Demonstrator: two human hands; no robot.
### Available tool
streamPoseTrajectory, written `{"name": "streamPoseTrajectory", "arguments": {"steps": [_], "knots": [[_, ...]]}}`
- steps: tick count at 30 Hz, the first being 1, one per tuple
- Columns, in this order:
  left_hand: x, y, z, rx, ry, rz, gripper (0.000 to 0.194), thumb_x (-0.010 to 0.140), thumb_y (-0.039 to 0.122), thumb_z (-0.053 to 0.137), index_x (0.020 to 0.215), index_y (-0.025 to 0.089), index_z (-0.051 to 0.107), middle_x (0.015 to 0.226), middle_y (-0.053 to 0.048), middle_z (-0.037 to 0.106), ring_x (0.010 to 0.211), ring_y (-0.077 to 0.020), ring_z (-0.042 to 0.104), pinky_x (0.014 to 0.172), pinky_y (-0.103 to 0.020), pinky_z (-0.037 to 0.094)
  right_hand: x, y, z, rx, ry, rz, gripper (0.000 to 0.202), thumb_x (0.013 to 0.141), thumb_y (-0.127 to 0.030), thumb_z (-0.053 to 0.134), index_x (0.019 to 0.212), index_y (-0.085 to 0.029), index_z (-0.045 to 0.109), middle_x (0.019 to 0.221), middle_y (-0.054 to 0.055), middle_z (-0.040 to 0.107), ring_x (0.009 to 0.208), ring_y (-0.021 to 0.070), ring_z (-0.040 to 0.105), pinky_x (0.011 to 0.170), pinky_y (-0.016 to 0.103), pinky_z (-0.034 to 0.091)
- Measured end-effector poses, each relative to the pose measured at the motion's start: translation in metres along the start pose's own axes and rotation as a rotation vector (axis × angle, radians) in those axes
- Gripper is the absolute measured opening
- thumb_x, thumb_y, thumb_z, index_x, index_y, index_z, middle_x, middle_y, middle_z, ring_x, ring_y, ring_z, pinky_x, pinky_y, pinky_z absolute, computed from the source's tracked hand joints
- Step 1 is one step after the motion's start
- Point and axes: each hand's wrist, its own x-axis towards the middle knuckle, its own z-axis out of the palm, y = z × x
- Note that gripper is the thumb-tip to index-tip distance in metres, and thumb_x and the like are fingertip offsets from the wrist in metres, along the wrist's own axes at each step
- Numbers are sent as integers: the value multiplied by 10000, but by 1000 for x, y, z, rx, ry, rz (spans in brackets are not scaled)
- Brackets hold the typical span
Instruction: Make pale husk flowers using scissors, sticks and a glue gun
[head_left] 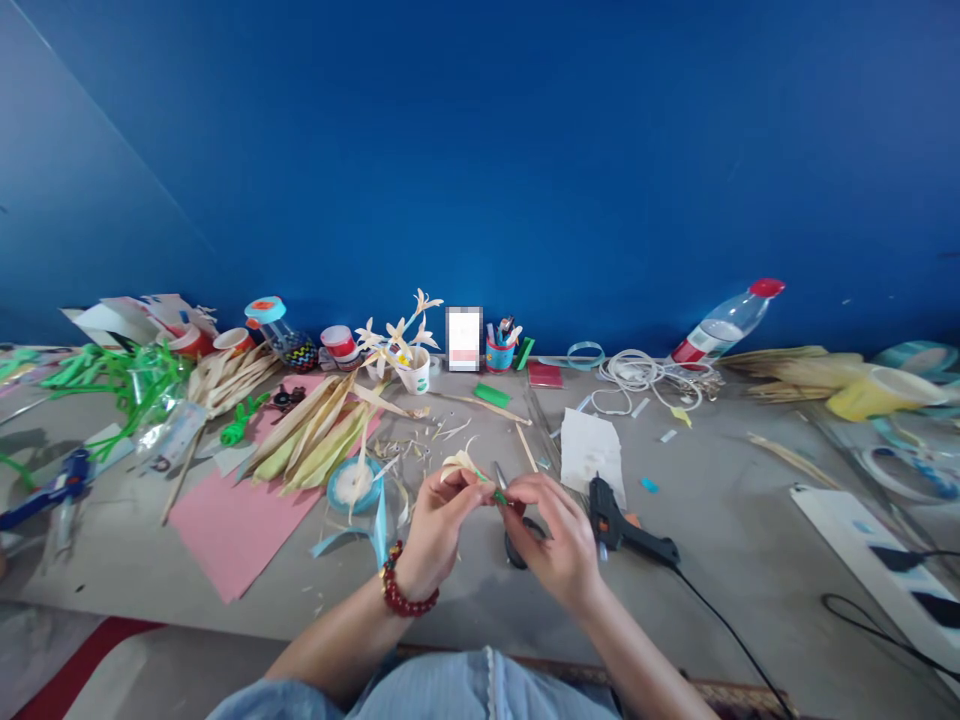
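Observation:
Between my two hands is a small corn-husk flower (460, 460) with cream petals and a green stem. My left hand (444, 515), with a red bead bracelet at its wrist, pinches the flower near its petals. At the green stem's end, my right hand (559, 530) closes its thumb and fingers. Under my right hand lie scissors (516, 550), partly hidden by it. A black glue gun (630, 530) rests to the right, its nozzle over a crumpled white paper (591, 450). Left of my hands lies a roll of light blue ribbon (354, 486).
Corn husks (315, 430) lie on pink paper (240, 530) at left. Finished-looking husk flowers stand in a white cup (415, 372). Behind are a pen holder (501, 350) and a tilted bottle (724, 325). A power strip (862, 570) and the glue gun's cord occupy the right.

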Motion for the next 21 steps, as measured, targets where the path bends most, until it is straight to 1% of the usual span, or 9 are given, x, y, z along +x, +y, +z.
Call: {"name": "streamPoseTrajectory", "arguments": {"steps": [4,8,16,21], "knots": [[-2,0,2,-16,-7,-5,189,698,238,783,609,152,640,685,-8,638,652,-121,566,678,-242,479,-1,1,3,-74,33,-64,129,872,-110,551,901,-231,583,794,49,636,679,180,601,634,305,520],[-3,1,3,-63,-11,-13,166,700,207,782,614,154,650,684,-1,640,648,-110,563,671,-225,473,-2,0,4,-73,55,-68,135,862,-99,562,894,-230,577,786,46,626,680,180,596,634,307,519],[-5,-1,2,-30,5,6,154,701,210,773,616,155,656,674,-9,638,649,-122,563,669,-236,479,0,-5,8,-17,92,-12,115,866,-119,554,840,-231,567,749,29,608,666,178,596,628,307,505],[-5,-7,-1,-52,-2,34,122,717,188,763,638,159,675,686,-10,643,685,-126,573,696,-239,481,-5,-3,13,83,106,78,93,882,-159,555,817,-226,557,749,21,589,692,179,585,654,308,487]]}}
